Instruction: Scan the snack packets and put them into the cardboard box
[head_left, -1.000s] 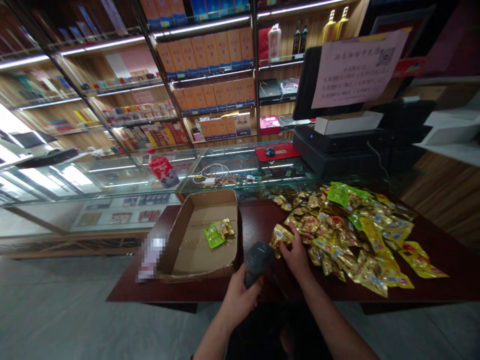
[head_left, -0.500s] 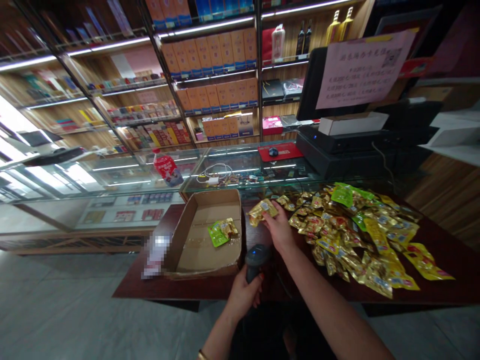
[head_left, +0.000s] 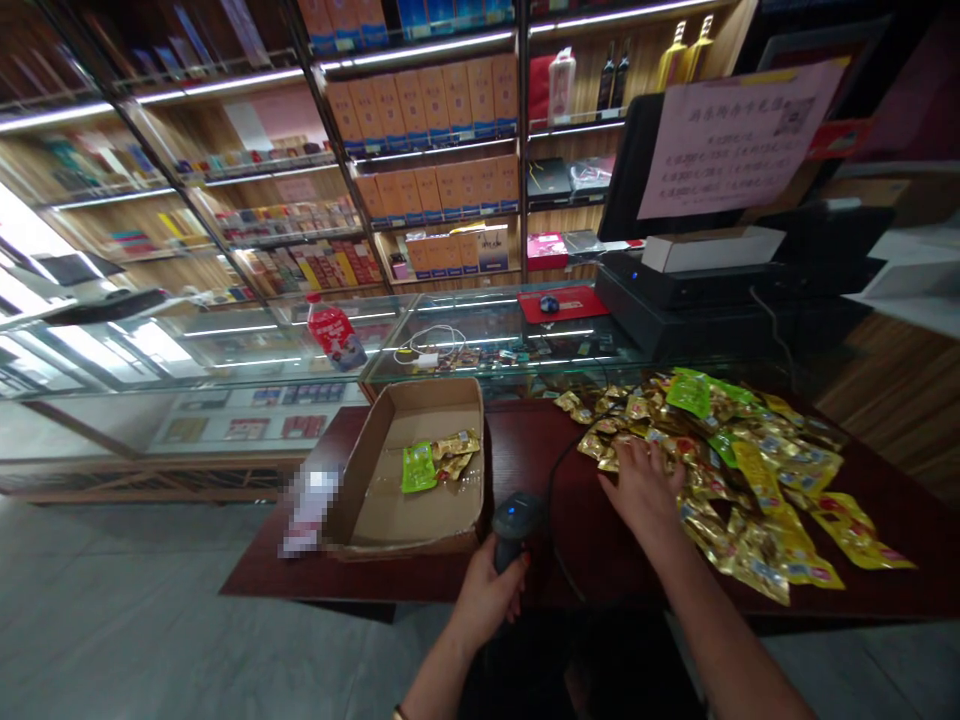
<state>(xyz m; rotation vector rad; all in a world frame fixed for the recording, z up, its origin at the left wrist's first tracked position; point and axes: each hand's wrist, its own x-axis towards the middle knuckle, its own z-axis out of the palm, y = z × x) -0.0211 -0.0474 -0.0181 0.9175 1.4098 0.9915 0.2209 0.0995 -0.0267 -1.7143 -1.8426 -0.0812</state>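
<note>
My left hand (head_left: 487, 597) is wrapped round the handle of a dark barcode scanner (head_left: 519, 516), which has a small blue light on top. My right hand (head_left: 643, 492) reaches over the left side of a heap of gold snack packets (head_left: 739, 535), fingers spread and touching or just above them; the fingertips partly hide the packets below. Green and yellow packets lie among the gold ones. Left of the scanner stands a shallow open cardboard box (head_left: 375, 530). Inside it are a green packet (head_left: 418, 467) and gold packets (head_left: 459, 441).
A dark red table (head_left: 517, 440) carries box and heap. Behind it runs a glass counter (head_left: 450, 305) with a red-labelled bottle (head_left: 335, 333), a white cable (head_left: 429, 358) and a mouse (head_left: 550, 303). A monitor (head_left: 634, 160) bears a pink sign. The scanner's cord (head_left: 553, 480) crosses the table.
My right hand has let go of a gold packet, now in the box, and moved right to the heap. The green packet in the box has shifted left. My left hand stays on the scanner.
</note>
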